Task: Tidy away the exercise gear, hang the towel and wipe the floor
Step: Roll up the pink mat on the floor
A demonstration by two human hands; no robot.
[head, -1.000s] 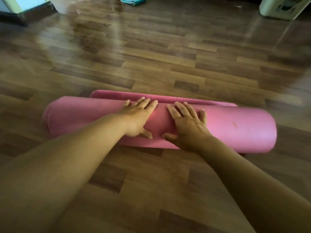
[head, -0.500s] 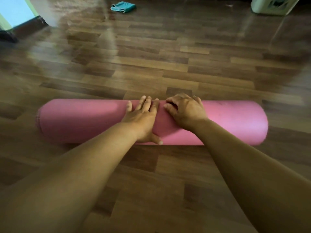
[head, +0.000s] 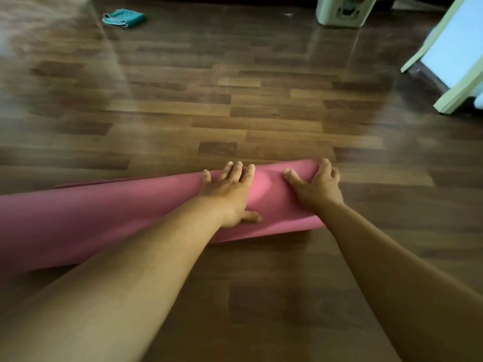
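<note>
**A:** What is seen nearest the camera?

**B:** Two bare forearms are stretched forward over a brown wood-plank floor [head: 261,121]. Just beyond them a rolled pink exercise mat [head: 104,212] is laid across the boards, with its left end cut off by the frame edge and its right end stopped near the middle right.

**A:** How is the mat being handled?

**B:** The left hand [head: 230,194] is laid flat on top of the roll, fingers straight and slightly spread, thumb pressed against the near side. The right hand [head: 317,186] is placed at the roll's right end, thumb stretched along the top and the other fingers curved over the far edge (how tightly that end is gripped cannot be told from the blur).

**A:** And farther back?

**B:** A small teal towel [head: 122,18] is left crumpled on the floor at the upper left, well apart from the mat. A pale container [head: 342,11] with a printed picture is stood at the top edge, right of centre. At the far right a pale green frame [head: 460,92] is seen around a bright panel.
</note>
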